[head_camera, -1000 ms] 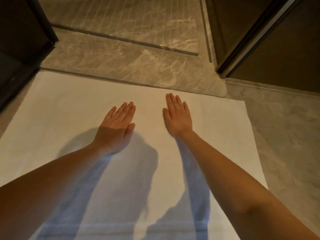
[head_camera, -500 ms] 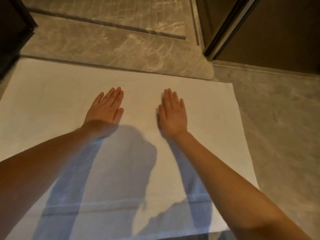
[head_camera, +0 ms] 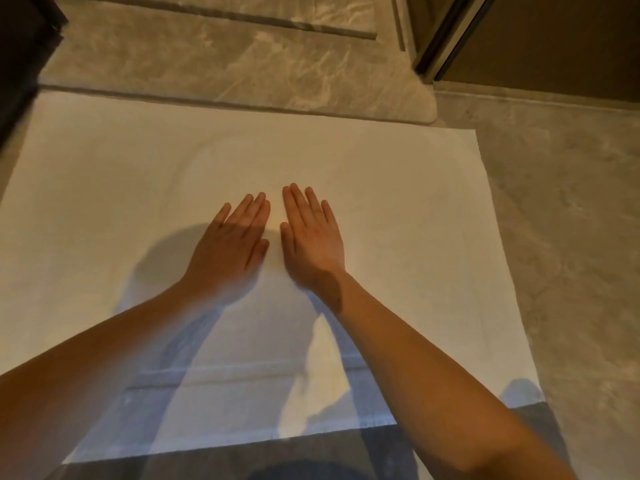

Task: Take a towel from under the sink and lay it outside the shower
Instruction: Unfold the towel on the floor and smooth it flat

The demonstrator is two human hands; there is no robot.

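Marble floor (head_camera: pixel 571 237), grey-beige, veined. White towel (head_camera: pixel 398 188) spread flat on it, near hem visible at bottom of view, woven band just above the hem. Left hand (head_camera: pixel 230 249) and right hand (head_camera: pixel 313 242) palm-down on towel centre, fingers straight and together, thumbs nearly touching, gripping nothing. Towel's far edge lies along raised marble threshold (head_camera: pixel 242 74). Dark door frame (head_camera: pixel 446 36) far right.

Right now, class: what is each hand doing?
Left hand: open, flat on the towel, holding nothing.
Right hand: open, flat on it, holding nothing.
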